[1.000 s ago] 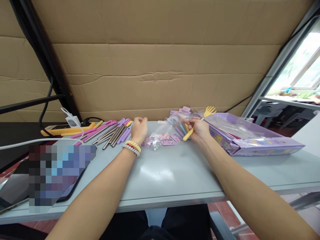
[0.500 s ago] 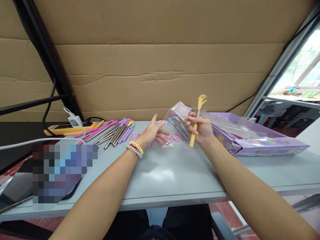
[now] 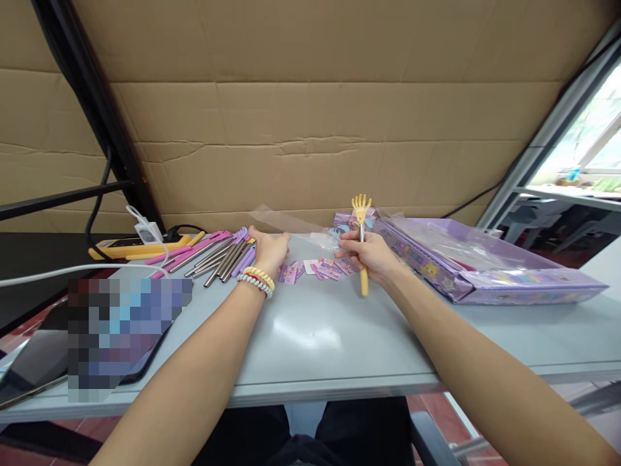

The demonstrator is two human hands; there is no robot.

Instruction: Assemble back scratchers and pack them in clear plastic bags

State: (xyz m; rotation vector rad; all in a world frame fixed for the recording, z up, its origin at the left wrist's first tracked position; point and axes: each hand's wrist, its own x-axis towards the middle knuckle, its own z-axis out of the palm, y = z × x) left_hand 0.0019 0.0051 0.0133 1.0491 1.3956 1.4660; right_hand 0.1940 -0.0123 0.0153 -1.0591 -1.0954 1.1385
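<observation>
A yellow back scratcher (image 3: 361, 210) with a hand-shaped head and a metal neck stands upright in my right hand (image 3: 371, 254), its handle end below the fingers. A clear plastic sleeve (image 3: 294, 221) stretches leftward from beside the right fingers, passing behind my left hand. My left hand (image 3: 272, 251) is at the right end of a pile of pink, purple and metal back scratchers (image 3: 228, 255). Its thumb and a finger are spread apart; the other fingers are partly hidden. Small purple printed cards (image 3: 330, 268) lie scattered on the table between the hands.
At the right sits a purple printed box (image 3: 524, 285) with clear plastic inside. A yellow power strip (image 3: 140, 249) with a white charger and cable lies at the left. A phone-like device (image 3: 145, 369) is near the front edge. Cardboard (image 3: 330, 116) walls off the back.
My left hand has moved left to the pile of back scratchers. My right hand has shifted slightly left with the yellow back scratcher, now more upright. The plastic sleeve now extends leftward.
</observation>
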